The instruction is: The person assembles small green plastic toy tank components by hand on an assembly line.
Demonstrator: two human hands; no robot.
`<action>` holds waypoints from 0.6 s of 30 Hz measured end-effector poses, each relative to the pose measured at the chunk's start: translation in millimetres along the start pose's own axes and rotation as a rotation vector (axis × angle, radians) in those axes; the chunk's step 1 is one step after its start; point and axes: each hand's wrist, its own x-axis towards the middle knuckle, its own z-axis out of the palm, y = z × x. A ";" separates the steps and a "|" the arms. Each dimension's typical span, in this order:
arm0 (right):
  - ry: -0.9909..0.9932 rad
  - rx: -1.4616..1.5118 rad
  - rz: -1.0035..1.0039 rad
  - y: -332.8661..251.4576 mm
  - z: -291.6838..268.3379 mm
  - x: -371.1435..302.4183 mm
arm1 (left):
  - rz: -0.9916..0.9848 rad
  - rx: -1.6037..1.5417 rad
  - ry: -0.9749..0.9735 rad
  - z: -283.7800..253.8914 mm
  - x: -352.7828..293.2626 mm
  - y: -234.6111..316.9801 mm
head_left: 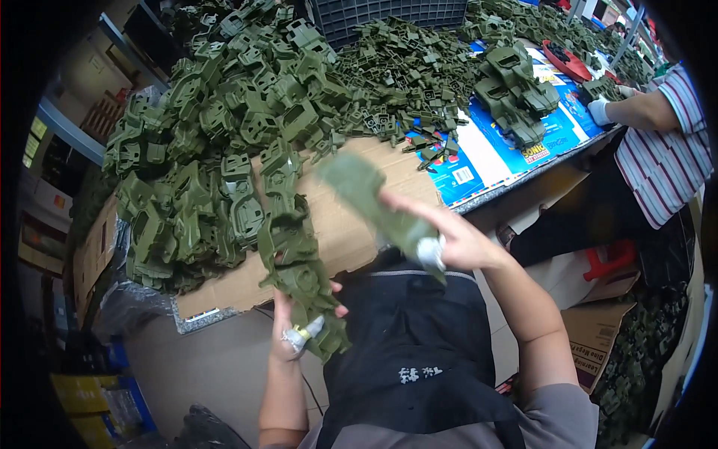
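My left hand (283, 325), its thumb wrapped in white tape, grips the near end of an olive-green molded plastic part (303, 280) that looks like a toy vehicle body. More such parts stretch away in line with it at the cardboard's edge, and I cannot tell where one ends. My right hand (467, 239), also with white wrapping on the thumb, is closed around another long green plastic part (363, 187). Motion blurs this one, and it hangs tilted above the cardboard sheet (336, 206). A black apron (411, 337) covers my front.
Vehicle-shaped green parts (239, 97) pile up at the far left. Small green pieces (404, 67) heap behind the cardboard, before a black crate (389, 13). Stacked green parts (516, 90) sit on blue printed sheets (486, 165). At right, a gloved co-worker (658, 120) handles parts near a red dish (566, 61).
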 end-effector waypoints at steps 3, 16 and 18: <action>0.155 -0.261 0.103 2.0 -0.4 20.8 | -0.016 0.269 -0.367 -20.1 -4.5 -11.0; 0.175 -1.404 0.046 85.4 -118.4 -3.6 | -0.430 0.014 0.054 -45.1 -31.5 -63.4; 0.218 -1.159 0.034 90.3 -120.8 -13.4 | -0.426 0.020 0.144 -55.3 -31.0 -76.7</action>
